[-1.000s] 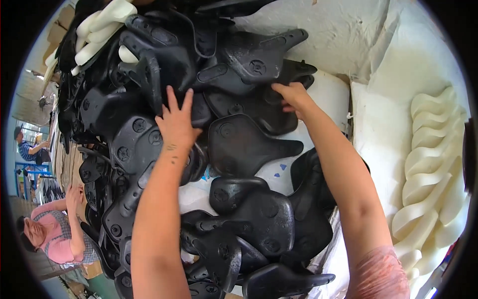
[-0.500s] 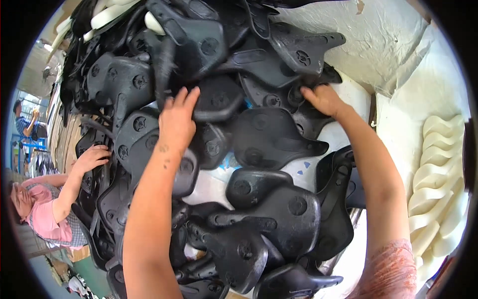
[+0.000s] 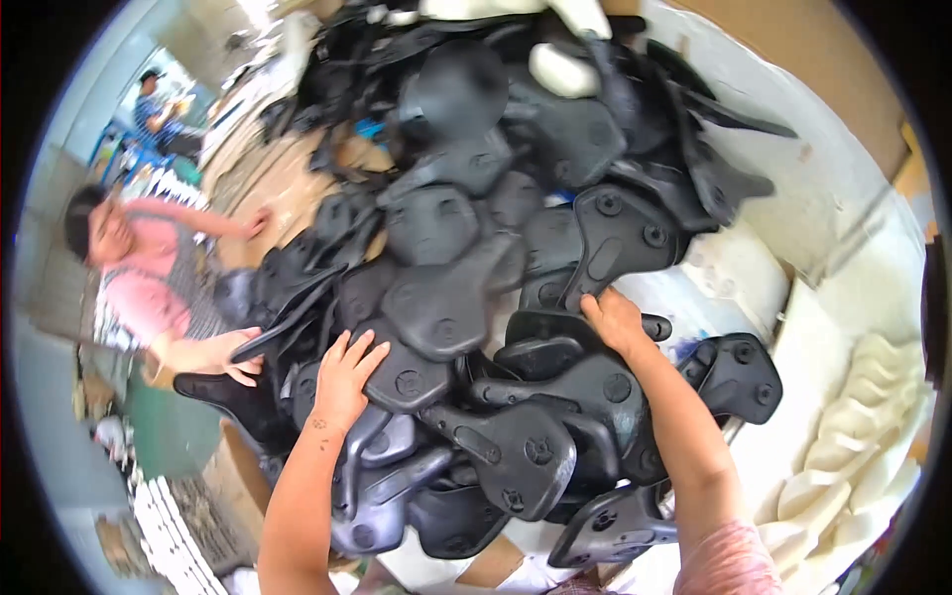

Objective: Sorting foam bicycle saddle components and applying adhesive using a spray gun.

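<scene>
Now, both hands down on a big heap of black plastic saddle bases [image 3: 516,297], heaped across a table [image 3: 853,248] under white sheeting. Left hand [image 3: 345,382] flat and released, fingers spread, palm down on one black shell [image 3: 407,375] at the near left edge of the heap; gripping nothing. Right hand [image 3: 615,319] further in and to the right, fingers curled over the rim of a dark shell [image 3: 555,342] in the middle of the pile, just below a larger upturned base with round bolt bosses [image 3: 620,238]; looks like a light grasp on that rim, though fingertips partly hidden behind the plastic. Both forearms coming up from the lower edge, right sleeve [image 3: 729,565] pink.

More black shells stacked and tilted every way, overlapping, several showing undersides with round fixing points. A few white foam pieces [image 3: 560,69] lying on top at the far end. Pale moulded foam pads [image 3: 863,436] piled at the right, beside the heap. Brown cardboard [image 3: 823,50] at the far right corner.

On the left, another person in a pink top [image 3: 149,288], one hand [image 3: 228,355] touching the pile's left edge, the other arm stretched toward the bench further back. Further off, a second person in blue [image 3: 149,104], blurred.
</scene>
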`<state>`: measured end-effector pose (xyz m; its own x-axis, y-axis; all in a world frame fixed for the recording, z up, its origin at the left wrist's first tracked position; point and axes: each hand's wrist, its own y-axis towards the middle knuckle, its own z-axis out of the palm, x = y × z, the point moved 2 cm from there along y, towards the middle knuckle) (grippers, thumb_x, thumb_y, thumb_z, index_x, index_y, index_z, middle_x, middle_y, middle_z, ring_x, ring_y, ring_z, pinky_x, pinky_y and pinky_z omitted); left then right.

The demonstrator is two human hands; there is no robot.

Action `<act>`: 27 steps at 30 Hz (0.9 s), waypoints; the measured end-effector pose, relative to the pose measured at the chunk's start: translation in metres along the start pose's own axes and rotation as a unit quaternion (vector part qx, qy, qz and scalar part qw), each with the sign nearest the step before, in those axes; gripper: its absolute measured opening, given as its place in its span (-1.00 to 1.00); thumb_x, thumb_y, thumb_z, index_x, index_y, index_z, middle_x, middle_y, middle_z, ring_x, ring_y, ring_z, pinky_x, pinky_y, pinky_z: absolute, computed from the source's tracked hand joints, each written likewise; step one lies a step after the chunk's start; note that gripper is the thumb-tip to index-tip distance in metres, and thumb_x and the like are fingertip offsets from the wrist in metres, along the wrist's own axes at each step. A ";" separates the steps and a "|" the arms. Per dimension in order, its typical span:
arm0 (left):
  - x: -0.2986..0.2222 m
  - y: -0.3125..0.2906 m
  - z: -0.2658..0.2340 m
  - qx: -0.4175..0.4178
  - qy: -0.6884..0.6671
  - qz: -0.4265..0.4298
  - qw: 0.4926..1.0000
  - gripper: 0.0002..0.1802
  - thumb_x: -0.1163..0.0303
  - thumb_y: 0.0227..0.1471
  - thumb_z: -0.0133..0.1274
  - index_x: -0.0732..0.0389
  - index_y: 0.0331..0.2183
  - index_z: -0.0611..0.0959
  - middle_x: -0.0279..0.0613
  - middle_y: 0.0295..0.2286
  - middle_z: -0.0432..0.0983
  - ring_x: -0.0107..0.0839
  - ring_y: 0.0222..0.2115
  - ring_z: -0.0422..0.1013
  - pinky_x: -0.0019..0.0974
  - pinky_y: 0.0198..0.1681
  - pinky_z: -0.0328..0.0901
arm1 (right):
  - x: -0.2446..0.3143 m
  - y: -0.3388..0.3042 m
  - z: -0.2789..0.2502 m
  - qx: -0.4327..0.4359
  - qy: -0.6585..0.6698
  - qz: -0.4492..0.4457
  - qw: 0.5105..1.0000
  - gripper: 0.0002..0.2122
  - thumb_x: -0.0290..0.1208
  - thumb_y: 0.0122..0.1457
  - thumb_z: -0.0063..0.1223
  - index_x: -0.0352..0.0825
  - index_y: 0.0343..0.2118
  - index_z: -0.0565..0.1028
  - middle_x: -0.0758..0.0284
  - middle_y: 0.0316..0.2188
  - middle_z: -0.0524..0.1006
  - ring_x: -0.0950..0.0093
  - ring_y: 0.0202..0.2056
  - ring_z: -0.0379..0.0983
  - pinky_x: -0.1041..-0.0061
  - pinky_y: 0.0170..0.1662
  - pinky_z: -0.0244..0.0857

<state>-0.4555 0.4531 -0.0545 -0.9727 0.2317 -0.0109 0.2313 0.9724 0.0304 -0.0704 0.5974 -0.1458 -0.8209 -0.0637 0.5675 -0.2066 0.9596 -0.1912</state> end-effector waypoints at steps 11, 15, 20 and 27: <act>0.122 -0.215 -0.002 -0.300 -0.133 -0.346 0.879 -0.58 0.55 -0.17 0.02 0.10 -0.15 0.56 -0.13 -0.14 0.46 -0.14 -0.16 0.40 -0.29 -0.06 0.27 | 0.289 -0.011 0.111 0.092 -0.183 -0.171 0.964 -0.46 -0.18 0.10 -0.28 -0.35 0.13 0.15 0.00 -0.22 0.47 0.12 -0.26 0.47 0.23 -0.15 0.32; 0.113 -0.335 0.033 -0.299 -0.196 -0.523 0.774 -0.61 0.53 -0.07 -0.11 0.18 -0.12 0.52 0.02 -0.14 0.44 -0.13 -0.09 0.37 -0.23 -0.04 0.23 | 0.406 -0.081 0.205 0.205 -0.282 -0.326 0.879 -0.55 -0.35 0.13 -0.28 -0.37 0.10 0.14 0.08 -0.15 0.46 0.17 -0.23 0.49 0.21 -0.17 0.34; 0.059 -0.449 0.111 -0.192 -0.320 -0.591 0.715 -0.35 0.56 -0.16 -0.02 0.14 0.06 0.32 0.07 -0.17 0.45 -0.09 -0.10 0.36 -0.23 -0.06 0.24 | 0.492 -0.159 0.301 0.359 -0.157 -0.371 0.842 -0.53 -0.14 0.06 -0.12 -0.39 -0.05 0.32 0.02 -0.05 0.38 0.17 -0.06 0.37 0.27 -0.01 0.23; -0.022 -0.539 0.153 -0.182 -0.616 -0.703 0.305 -0.38 0.12 0.01 -0.07 -0.01 0.12 0.24 -0.22 -0.03 0.28 -0.34 -0.07 0.26 -0.27 -0.08 0.20 | 0.415 -0.121 0.142 0.248 0.183 -0.445 0.841 -0.70 -0.34 0.12 -0.02 -0.36 -0.10 0.43 0.18 -0.23 0.50 0.39 -0.21 0.46 0.46 -0.12 0.32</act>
<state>-0.5558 -0.0726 -0.2234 0.6906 -0.3545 -0.6304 -0.6352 0.1196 -0.7631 -0.4616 0.4161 -0.0011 -0.0246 -0.5209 0.8533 -0.9234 0.3389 0.1802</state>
